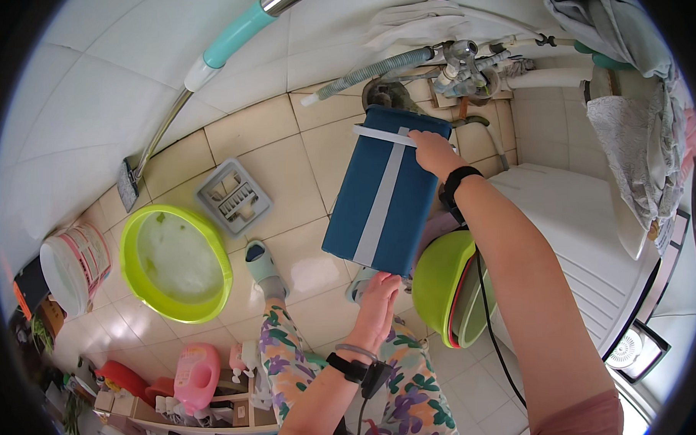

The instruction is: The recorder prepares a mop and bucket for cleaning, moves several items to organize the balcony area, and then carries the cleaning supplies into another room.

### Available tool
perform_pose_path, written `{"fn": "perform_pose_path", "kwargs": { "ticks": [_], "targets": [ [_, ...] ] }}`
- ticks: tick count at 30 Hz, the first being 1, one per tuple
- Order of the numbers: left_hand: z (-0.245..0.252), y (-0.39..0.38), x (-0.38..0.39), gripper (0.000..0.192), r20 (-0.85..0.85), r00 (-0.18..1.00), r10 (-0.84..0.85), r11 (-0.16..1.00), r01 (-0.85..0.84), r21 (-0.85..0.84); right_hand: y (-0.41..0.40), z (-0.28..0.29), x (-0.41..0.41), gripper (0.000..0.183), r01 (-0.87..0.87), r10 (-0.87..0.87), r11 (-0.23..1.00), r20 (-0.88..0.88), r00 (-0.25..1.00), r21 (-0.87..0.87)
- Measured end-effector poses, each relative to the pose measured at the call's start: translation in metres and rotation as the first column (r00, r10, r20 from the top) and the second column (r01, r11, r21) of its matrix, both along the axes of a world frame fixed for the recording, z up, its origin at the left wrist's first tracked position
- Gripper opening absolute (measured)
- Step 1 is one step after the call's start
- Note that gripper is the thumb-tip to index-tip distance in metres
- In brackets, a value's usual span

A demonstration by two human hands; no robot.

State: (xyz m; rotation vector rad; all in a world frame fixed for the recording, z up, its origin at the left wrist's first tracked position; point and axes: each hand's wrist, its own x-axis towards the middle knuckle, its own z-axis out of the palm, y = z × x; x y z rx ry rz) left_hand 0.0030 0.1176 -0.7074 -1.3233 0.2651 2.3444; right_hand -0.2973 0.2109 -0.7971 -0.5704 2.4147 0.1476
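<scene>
A blue rectangular plastic bin (381,187) with a pale stripe and a white handle (384,135) is tilted over the tiled floor in front of me. My right hand (433,151) grips the handle's end near the bin's far edge. My left hand (380,302) rests its fingers against the near edge, palm side partly hidden. Past the bin's far end lies a round floor drain (387,93), partly covered by it. To the left stands a lime-green basin (226,273) of sudsy water, beside a grey plastic rack (234,197).
A mop (127,188) leans on the left wall near a white bucket (68,273). Green basins (442,289) stand on edge at the right, by a white appliance (567,227). A ribbed hose (371,70) hangs near the taps. A pink detergent bottle (197,375) stands on the shelf.
</scene>
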Motion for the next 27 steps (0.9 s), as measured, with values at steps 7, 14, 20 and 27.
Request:
{"fn": "perform_pose_path", "kwargs": {
  "ticks": [7,14,20,27],
  "targets": [
    [0.044,-0.02,-0.033,0.04,-0.201,0.979,-0.036,0.999,0.029,-0.038,0.019,0.014,-0.037,0.031,0.053,-0.052,0.998,0.056,0.997,-0.02],
    [0.076,-0.034,-0.048,0.051,-0.279,0.925,-0.257,0.963,0.221,-0.153,0.029,0.03,-0.04,0.031,0.186,-0.164,0.978,0.199,0.966,-0.096],
    [0.047,-0.042,-0.011,0.04,-0.189,0.932,-0.311,0.943,0.277,-0.185,0.033,0.033,-0.003,0.037,0.181,-0.173,0.981,0.116,0.978,-0.067],
    [-0.079,-0.105,0.067,0.047,0.314,0.888,-0.336,0.864,0.423,-0.272,0.002,0.132,0.114,0.026,0.479,-0.543,0.795,-0.087,0.835,-0.372]
  ]
}}
